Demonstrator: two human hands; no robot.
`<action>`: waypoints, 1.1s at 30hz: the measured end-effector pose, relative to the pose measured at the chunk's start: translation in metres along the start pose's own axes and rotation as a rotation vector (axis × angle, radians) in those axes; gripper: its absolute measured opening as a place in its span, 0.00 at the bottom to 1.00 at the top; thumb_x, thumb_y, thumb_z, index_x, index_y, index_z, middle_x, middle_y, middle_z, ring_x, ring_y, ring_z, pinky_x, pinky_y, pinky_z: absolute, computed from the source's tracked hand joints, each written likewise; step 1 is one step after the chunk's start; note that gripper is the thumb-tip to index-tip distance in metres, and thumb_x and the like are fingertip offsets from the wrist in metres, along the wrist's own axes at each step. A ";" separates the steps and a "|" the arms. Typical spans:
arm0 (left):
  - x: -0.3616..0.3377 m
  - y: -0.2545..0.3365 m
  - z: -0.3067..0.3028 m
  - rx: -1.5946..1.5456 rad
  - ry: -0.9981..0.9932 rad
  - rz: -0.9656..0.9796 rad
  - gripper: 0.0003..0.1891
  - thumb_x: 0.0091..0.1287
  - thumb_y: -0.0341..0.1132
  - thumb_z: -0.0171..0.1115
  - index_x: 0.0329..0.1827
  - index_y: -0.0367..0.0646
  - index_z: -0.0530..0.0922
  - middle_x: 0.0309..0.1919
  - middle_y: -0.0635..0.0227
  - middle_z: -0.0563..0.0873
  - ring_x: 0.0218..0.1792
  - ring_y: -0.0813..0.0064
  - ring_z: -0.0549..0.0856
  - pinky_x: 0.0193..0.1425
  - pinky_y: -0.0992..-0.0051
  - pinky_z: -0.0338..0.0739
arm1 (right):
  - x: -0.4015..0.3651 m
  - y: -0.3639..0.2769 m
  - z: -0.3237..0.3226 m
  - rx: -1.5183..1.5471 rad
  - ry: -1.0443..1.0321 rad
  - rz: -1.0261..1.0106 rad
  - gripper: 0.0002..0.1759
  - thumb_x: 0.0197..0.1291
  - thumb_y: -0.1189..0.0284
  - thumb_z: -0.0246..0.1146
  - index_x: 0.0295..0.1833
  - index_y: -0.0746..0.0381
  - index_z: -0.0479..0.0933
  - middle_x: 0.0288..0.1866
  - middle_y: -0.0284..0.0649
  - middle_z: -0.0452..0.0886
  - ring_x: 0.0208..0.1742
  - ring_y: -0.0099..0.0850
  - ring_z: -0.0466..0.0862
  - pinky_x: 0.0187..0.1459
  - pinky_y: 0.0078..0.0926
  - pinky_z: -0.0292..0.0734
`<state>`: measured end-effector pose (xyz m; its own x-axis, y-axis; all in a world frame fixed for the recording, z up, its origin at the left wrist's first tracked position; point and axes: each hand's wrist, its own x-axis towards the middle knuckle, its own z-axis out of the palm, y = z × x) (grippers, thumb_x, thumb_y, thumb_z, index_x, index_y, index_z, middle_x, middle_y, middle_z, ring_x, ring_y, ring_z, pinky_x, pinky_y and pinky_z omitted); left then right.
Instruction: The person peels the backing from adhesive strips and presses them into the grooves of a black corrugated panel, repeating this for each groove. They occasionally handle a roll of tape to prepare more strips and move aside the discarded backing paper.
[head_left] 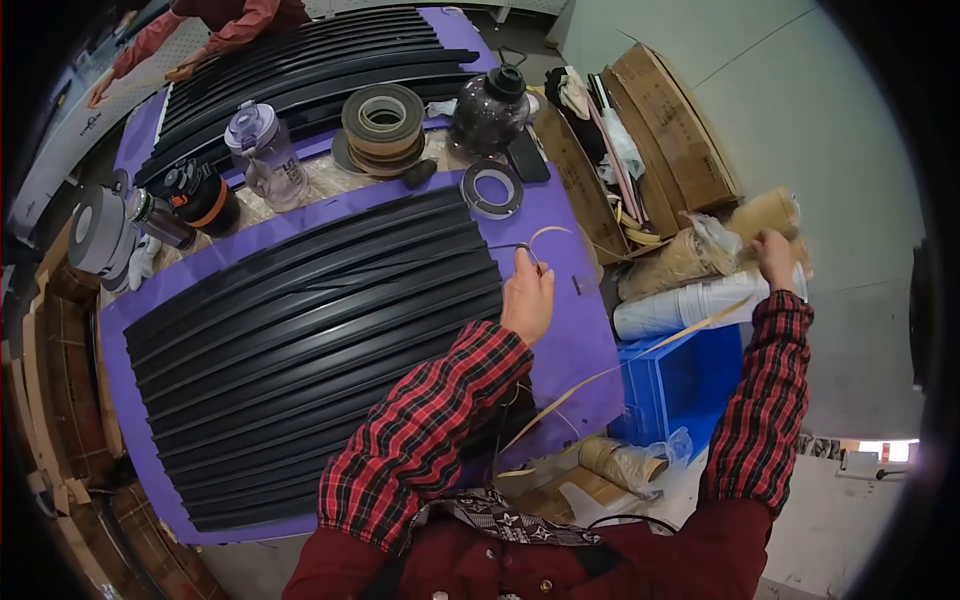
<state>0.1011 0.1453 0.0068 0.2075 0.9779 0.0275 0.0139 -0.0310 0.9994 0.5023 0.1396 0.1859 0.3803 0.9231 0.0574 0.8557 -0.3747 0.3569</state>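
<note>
My left hand point(529, 297) is closed at the right end of the black ribbed strips point(320, 330), pinching a thin dark strip end between thumb and finger. A narrow tan strip point(550, 230) curls up beside those fingertips. Out to the right, my right hand point(775, 260) is closed in front of a brown wrapped roll. A long tan strip point(590, 380) rises from near my body towards my right wrist; its end at that hand is hidden. The black strips lie side by side on a purple sheet point(570, 340).
Tape rolls point(383, 115), a grey tape ring point(492, 190), a clear bottle point(265, 160) and a dark jug point(490, 115) stand behind the strips. Cardboard boxes point(670, 120), wrapped rolls point(680, 262) and a blue crate point(690, 375) are right. Another person's arms point(240, 30) reach over farther strips.
</note>
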 end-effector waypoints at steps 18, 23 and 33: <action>-0.010 -0.090 -0.271 0.936 0.389 0.217 0.03 0.54 0.28 0.56 0.31 0.40 0.75 0.24 0.60 0.74 0.30 0.63 0.73 0.33 0.69 0.67 | -0.031 -0.406 0.100 1.371 -0.601 -0.447 0.04 0.52 0.76 0.57 0.33 0.65 0.73 0.22 0.32 0.74 0.24 0.17 0.73 0.26 0.15 0.68; -0.026 -0.142 -0.389 0.863 0.455 0.055 0.04 0.51 0.27 0.62 0.30 0.41 0.79 0.28 0.69 0.74 0.37 0.73 0.71 0.41 0.77 0.66 | -0.017 -0.419 0.128 1.150 -0.422 -0.373 0.06 0.47 0.73 0.61 0.30 0.65 0.73 0.19 0.37 0.74 0.21 0.22 0.73 0.25 0.19 0.68; -0.029 -0.142 -0.400 0.672 0.326 -0.107 0.04 0.51 0.30 0.63 0.28 0.40 0.78 0.28 0.70 0.73 0.36 0.75 0.71 0.42 0.77 0.65 | -0.009 -0.427 0.135 1.037 -0.262 -0.384 0.07 0.46 0.73 0.61 0.27 0.65 0.72 0.19 0.45 0.73 0.21 0.38 0.74 0.25 0.27 0.68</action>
<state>-0.2979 0.2041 -0.1280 -0.1268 0.9911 0.0395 0.6332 0.0502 0.7724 0.1803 0.2794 -0.0931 -0.0120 0.9915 -0.1298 0.7629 -0.0748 -0.6422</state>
